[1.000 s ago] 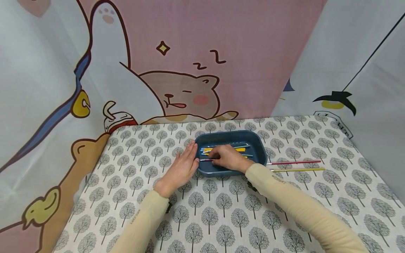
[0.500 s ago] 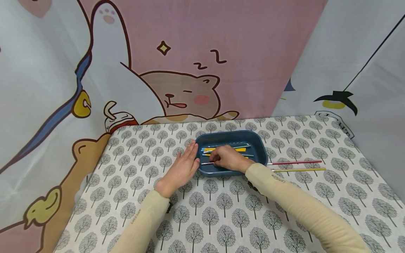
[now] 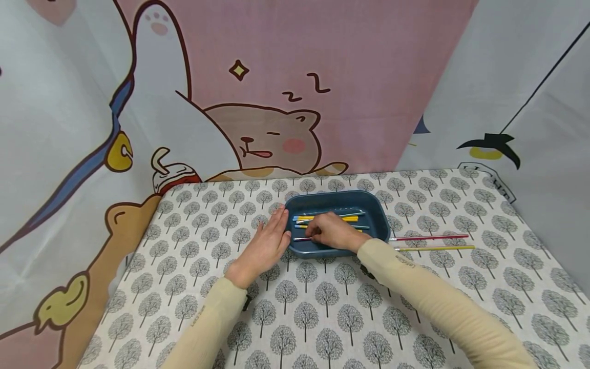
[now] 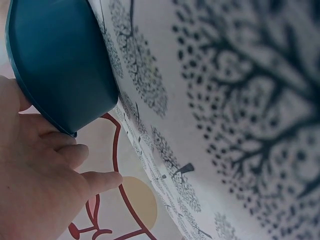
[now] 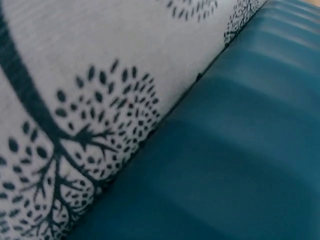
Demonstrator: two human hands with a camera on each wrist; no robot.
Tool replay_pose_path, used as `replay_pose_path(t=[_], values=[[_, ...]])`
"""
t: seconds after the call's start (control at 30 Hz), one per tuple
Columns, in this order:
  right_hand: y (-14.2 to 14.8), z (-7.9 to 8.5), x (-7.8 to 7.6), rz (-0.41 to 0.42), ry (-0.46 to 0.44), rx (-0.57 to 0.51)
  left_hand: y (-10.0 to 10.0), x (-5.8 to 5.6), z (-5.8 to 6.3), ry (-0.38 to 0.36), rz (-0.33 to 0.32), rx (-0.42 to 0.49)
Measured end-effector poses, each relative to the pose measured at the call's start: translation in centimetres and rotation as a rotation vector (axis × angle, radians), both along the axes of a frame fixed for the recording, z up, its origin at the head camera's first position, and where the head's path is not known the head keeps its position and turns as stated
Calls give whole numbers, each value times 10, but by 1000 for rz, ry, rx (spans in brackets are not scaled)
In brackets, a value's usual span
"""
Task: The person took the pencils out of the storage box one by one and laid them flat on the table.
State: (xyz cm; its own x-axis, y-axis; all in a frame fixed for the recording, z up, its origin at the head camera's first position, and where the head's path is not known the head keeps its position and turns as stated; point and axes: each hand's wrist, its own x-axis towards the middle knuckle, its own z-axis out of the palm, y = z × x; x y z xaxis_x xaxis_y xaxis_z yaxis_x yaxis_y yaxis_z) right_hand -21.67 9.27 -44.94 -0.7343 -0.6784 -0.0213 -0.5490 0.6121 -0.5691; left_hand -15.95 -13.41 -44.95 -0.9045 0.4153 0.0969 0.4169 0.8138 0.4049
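A dark blue tray [image 3: 379, 205] stands on the tree-print cloth. My left hand [image 3: 265, 241] rests on the tray's left rim with its fingers extended; in the left wrist view the same hand [image 4: 45, 170] overlaps the rim. Inside the tray my right hand [image 3: 334, 230] pinches a thin, dark-red paintbrush [image 3: 301, 239], its tip pointing left; the rest lies hidden under the hand. Just beyond lie several yellow sticks [image 3: 349, 219] with light blue ends and slim teal-handled brushes [image 3: 355, 213]. The right wrist view shows only the tray's outer wall [image 5: 240, 150] and cloth.
Right of the tray, a red paintbrush [image 3: 433, 237] and a yellow paintbrush [image 3: 438, 248] lie roughly parallel on the cloth [image 3: 322, 328], their left ends close to the tray. A printed curtain [image 3: 369, 77] hangs behind the table.
My right hand has shifted the dark-red paintbrush slightly toward the tray's near side since a second ago; over the last half second it has barely moved. The left hand keeps its place.
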Motion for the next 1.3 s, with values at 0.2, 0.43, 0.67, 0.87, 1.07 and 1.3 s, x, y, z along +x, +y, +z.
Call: replay_pose_path(t=[0.2,0.43,0.67,0.87,1.07,1.3], values=[[1,0,0,2,11,-10,0,0,0,2,-1,4],[1,0,0,-1,21,-23,0,0,-1,2,4,6],[3,3,1,-24,21,-31,0,0,-1,3,7,7],[7,7,1,-33,25,-61,1,1,1,-2,7,0],[12,9,0,-46,36,-90,0,2,1,1,5,4],[18,18,5,-69,24,-163,0,2,1,-1,7,3]])
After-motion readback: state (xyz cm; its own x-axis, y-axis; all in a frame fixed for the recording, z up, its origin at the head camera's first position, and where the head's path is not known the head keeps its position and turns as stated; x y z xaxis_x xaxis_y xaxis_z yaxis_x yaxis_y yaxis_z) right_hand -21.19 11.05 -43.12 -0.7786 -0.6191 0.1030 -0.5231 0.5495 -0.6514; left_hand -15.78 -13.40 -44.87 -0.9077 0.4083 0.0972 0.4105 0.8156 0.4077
